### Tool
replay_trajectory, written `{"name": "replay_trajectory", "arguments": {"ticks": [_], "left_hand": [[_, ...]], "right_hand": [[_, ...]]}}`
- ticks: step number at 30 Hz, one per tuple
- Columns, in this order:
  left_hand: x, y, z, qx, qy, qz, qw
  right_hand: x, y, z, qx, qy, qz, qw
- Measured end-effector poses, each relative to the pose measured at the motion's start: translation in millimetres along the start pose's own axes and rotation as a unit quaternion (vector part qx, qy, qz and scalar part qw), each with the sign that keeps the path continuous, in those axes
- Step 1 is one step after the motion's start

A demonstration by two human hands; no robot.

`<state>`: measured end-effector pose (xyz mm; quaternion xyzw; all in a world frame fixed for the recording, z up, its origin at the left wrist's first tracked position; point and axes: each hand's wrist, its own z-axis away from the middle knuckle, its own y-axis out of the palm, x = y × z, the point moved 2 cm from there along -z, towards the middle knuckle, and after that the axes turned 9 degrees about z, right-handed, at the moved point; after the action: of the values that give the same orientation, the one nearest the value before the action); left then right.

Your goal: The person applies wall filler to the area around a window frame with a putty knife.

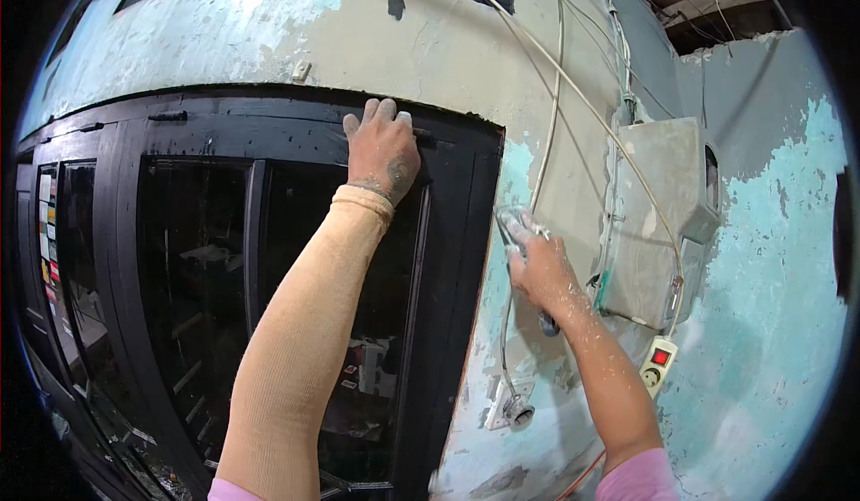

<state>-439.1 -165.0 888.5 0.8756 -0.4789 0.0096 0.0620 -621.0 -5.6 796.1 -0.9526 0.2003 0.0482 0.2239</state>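
My right hand (542, 268), smeared with pale paste, is closed around a putty knife (548, 325). Its dark handle end shows below the palm, and the blade side meets the wall (517, 165) beside the door frame; my fingers partly cover it. Higher up on the left, my left hand (383, 147) is raised against the top of the black door frame (296, 134). Its dusty fingers are bent and close together, and what lies under them is hidden. A beige sleeve covers my left forearm; my right forearm is bare and speckled with paste.
Loose cables (555, 98) run down the wall. On the right are a grey meter box (658, 214) and a hanging power strip (658, 362) with a red switch. A wall socket with a round plug (518, 410) sits below my right hand. Glass panes (197, 259) fill the doors.
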Motion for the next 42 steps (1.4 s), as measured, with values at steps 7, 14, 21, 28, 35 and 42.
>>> {"name": "replay_trajectory", "arguments": {"ticks": [7, 14, 21, 28, 35, 42], "left_hand": [[-3, -1, -4, 0.014, 0.013, 0.007, 1.000], [-4, -6, -7, 0.032, 0.012, -0.008, 0.999], [-1, -6, -8, 0.037, 0.001, 0.025, 0.999], [-3, 5, 1, -0.017, 0.024, 0.062, 0.998], [12, 5, -6, -0.020, 0.041, 0.018, 0.999], [-2, 5, -10, 0.048, 0.000, -0.051, 0.998]], "right_hand": [[-12, -9, -35, 0.007, 0.088, -0.033, 0.996], [1, 4, 9, 0.042, 0.070, -0.023, 0.996], [-16, -47, -65, 0.032, 0.089, -0.045, 0.995], [-10, -11, 14, 0.068, 0.033, 0.002, 0.997], [-2, -18, -3, 0.091, 0.006, -0.002, 0.996], [-15, -11, -1, 0.008, -0.005, 0.013, 1.000]]}}
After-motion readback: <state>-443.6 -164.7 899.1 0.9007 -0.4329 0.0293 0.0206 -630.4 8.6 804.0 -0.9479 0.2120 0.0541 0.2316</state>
